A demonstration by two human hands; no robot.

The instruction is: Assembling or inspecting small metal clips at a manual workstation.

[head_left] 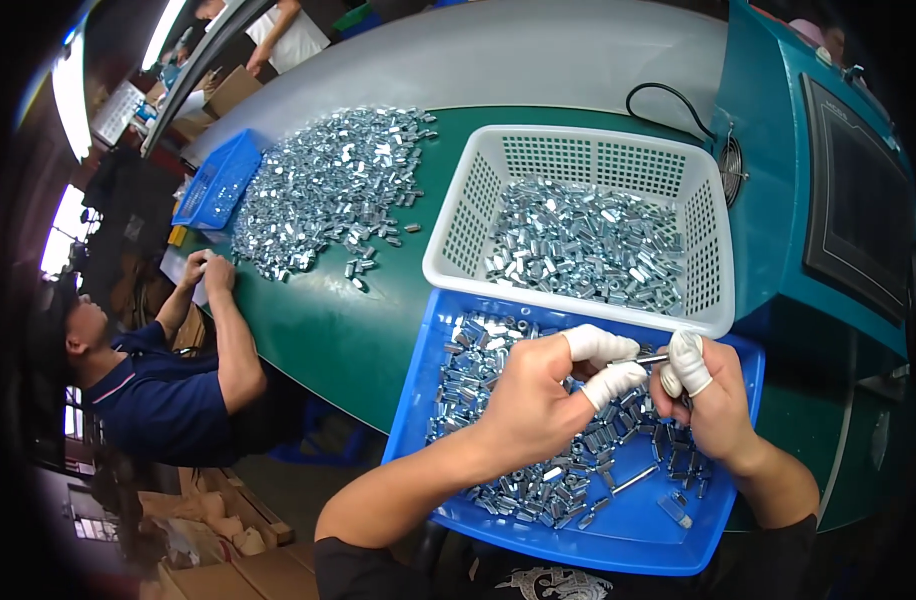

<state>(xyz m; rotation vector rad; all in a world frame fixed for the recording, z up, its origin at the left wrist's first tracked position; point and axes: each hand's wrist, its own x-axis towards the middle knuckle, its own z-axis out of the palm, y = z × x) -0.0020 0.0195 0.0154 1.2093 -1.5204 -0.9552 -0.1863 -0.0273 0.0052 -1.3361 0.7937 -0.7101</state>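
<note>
Both my hands are raised over a blue plastic tray, with white finger covers on several fingertips. A slim, shiny metal rod spans the short gap between them. My left hand pinches its left end between thumb and forefinger; whether a small metal piece sits there too is hidden. The rod's right end is gripped by the closed fingers of my right hand. Below, many small silvery hexagonal metal pieces lie loose in the tray. Another thin metal rod rests on the tray bottom, near a small clear piece.
A white perforated basket of similar pieces stands just beyond the tray. A big pile of pieces covers the green table's far left, beside a blue bin. At right stands a teal machine with a dark screen. A co-worker sits left.
</note>
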